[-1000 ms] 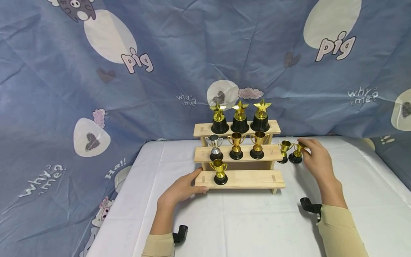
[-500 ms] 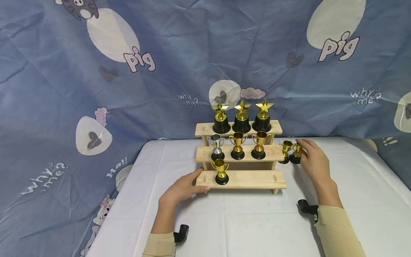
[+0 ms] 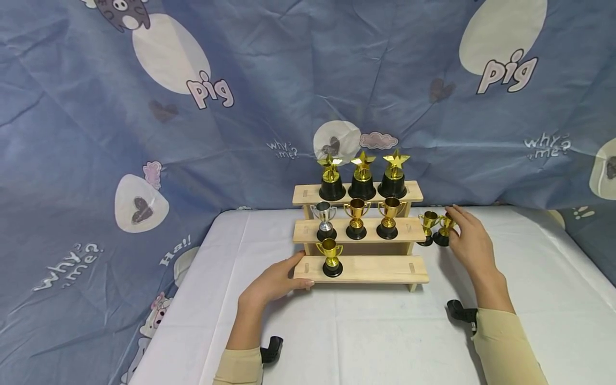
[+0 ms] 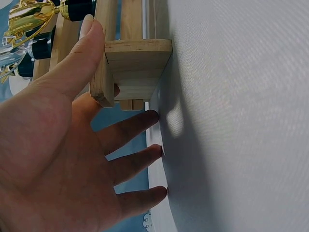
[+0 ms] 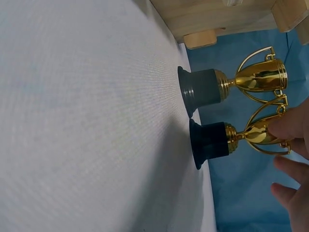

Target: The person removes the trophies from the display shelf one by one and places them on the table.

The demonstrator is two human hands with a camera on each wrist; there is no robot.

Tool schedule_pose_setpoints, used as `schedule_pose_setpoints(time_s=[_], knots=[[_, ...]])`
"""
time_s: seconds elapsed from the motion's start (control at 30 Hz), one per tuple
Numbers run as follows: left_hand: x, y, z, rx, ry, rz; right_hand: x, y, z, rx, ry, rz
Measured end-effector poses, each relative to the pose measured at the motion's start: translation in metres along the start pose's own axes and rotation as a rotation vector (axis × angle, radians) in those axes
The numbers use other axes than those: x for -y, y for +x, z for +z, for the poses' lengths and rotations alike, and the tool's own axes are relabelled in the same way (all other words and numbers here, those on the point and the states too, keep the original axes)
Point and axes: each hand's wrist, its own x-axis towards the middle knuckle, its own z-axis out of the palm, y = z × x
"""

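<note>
My left hand (image 3: pixel 271 282) holds the left end of the lowest step of a three-step wooden shelf (image 3: pixel 377 271). In the left wrist view the thumb lies on top of the step and a finger reaches beneath it; the other fingers touch the tablecloth. A gold trophy cup (image 3: pixel 332 258) stands on that step near its left end. To the right of the shelf, two gold trophy cups stand upright on the table. My right hand (image 3: pixel 471 239) pinches the right one (image 5: pixel 258 131) by its cup; the left one (image 5: pixel 258 77) stands close beside it.
A silver trophy cup (image 3: pixel 324 220) and two gold-coloured ones (image 3: pixel 356 218) fill the middle step. Star trophies (image 3: pixel 362 179) line the top step. White cloth (image 3: pixel 380 337) covers the table; a blue printed curtain (image 3: pixel 260 69) hangs behind it.
My right hand has shifted slightly left, and the trophy cup it pinches stands a little closer to its neighbour. The left hand has kept its hold on the shelf. The view moved slightly.
</note>
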Motion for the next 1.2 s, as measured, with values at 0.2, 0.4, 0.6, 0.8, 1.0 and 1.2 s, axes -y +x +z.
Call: schedule_pose_setpoints(time_s=[0.2,0.4,0.6,0.8,1.0,1.2], knots=[[-0.001,0.0,0.0,-0.001,0.001,-0.004,0.001,0.0,-0.001,-0.03,0.02,-0.028],[-0.001,0.0,0.0,0.002,0.001,-0.005,0.006,0.0,-0.007,-0.06,0.022,-0.063],[0.0,0.0,0.0,0.003,0.006,-0.01,0.016,0.0,-0.015,-0.052,0.031,-0.069],[0.0,-0.001,0.0,0.002,-0.001,-0.007,0.029,-0.001,-0.026,-0.042,0.04,-0.048],[0.0,-0.001,0.0,0.0,-0.004,-0.005,0.037,-0.003,-0.034,-0.008,0.04,-0.059],[0.001,0.0,0.001,-0.002,-0.004,-0.007,0.044,-0.004,-0.039,0.079,0.071,-0.117]])
